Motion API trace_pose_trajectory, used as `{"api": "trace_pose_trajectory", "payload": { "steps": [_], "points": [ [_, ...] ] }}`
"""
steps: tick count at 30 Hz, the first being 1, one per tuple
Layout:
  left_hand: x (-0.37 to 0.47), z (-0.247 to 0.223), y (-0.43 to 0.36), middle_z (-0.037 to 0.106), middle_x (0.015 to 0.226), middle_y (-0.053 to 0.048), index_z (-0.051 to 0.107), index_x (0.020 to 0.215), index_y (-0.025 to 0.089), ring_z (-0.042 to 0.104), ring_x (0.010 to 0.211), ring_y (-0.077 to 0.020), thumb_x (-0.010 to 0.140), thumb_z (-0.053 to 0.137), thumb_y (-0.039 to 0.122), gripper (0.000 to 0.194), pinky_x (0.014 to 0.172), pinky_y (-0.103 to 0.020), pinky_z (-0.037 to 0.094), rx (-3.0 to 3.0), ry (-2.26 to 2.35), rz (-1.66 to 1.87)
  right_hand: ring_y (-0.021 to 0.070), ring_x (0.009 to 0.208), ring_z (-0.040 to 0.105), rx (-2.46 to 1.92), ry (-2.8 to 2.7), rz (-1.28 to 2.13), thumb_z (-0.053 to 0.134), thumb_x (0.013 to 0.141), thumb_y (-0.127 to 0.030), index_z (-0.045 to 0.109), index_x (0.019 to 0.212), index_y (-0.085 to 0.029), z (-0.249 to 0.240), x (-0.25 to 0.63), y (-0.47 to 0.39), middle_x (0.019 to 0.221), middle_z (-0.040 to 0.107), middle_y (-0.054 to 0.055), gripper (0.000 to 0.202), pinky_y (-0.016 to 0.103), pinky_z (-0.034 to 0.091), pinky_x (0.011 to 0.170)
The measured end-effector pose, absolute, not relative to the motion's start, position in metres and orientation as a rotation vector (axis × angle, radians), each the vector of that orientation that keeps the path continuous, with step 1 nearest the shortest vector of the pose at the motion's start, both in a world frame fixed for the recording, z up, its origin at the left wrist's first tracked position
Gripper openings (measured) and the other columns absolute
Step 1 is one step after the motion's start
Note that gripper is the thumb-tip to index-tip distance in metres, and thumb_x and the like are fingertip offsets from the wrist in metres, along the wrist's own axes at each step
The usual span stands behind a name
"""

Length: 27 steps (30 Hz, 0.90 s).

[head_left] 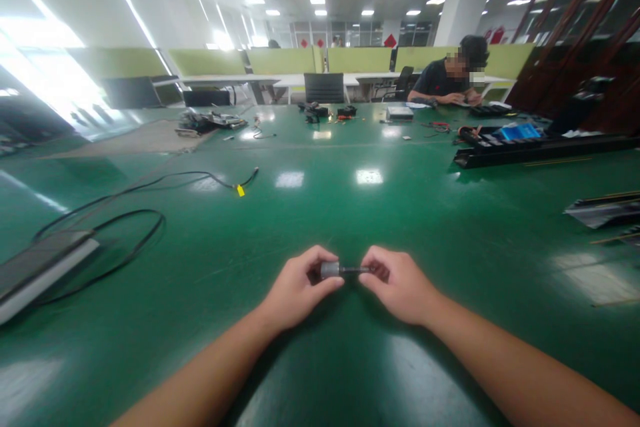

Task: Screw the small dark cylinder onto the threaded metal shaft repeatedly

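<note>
Between my two hands is a small grey metal cylinder with a thin dark shaft (pixel 331 270), held level just above the green table. My left hand (pixel 299 285) grips the cylinder end, thumb below and fingers curled over it. At the other end, my right hand (pixel 396 283) pinches the tip of the shaft between thumb and fingertips. The fingers partly hide both ends of the piece. Whether it is a small motor I cannot tell.
A flat grey device (pixel 47 273) with a looping black cable (pixel 160 220) lies left; another cable end bears a yellow tag (pixel 241 191). Long black rails (pixel 530 150) lie right. Electronic parts (pixel 213 121) are at the far edge, where another person (pixel 445 80) sits working.
</note>
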State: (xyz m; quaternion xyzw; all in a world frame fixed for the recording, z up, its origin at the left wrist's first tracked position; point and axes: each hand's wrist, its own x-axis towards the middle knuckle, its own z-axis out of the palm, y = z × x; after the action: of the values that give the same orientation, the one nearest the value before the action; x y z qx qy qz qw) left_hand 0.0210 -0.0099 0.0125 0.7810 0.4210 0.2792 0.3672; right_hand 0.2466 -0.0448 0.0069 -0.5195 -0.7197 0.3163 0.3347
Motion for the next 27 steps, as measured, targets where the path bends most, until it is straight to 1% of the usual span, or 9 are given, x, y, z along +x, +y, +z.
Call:
{"api": "trace_pose_trajectory", "payload": {
  "steps": [16,27],
  "points": [
    [0.0184,0.0127,-0.0081,0.064,0.085,0.0,0.062,0.098,0.019,0.058,0.075,-0.0159,0.083,0.07,0.037,0.025,0.069,-0.026,0.043,1.985,1.101,0.716,0.0126,0.061,0.056,-1.359,-1.888,0.794,0.061,0.084,-0.021,0.061,0.082,-0.02,0.0051,0.2485,-0.0434,0.069,0.063,-0.002,0.002,0.023,0.039,0.058],
    [0.0195,0.0149,-0.008,0.064,0.083,-0.001,0.062,0.098,0.019,0.058,0.074,-0.0163,0.083,0.068,0.039,0.026,0.068,-0.026,0.044,1.963,1.106,0.704,0.0127,0.06,0.055,-1.368,-1.876,0.809,0.061,0.084,-0.021,0.06,0.081,-0.02,0.0056,0.2497,-0.0428,0.068,0.062,-0.003,0.003,0.023,0.04,0.059]
  ]
}}
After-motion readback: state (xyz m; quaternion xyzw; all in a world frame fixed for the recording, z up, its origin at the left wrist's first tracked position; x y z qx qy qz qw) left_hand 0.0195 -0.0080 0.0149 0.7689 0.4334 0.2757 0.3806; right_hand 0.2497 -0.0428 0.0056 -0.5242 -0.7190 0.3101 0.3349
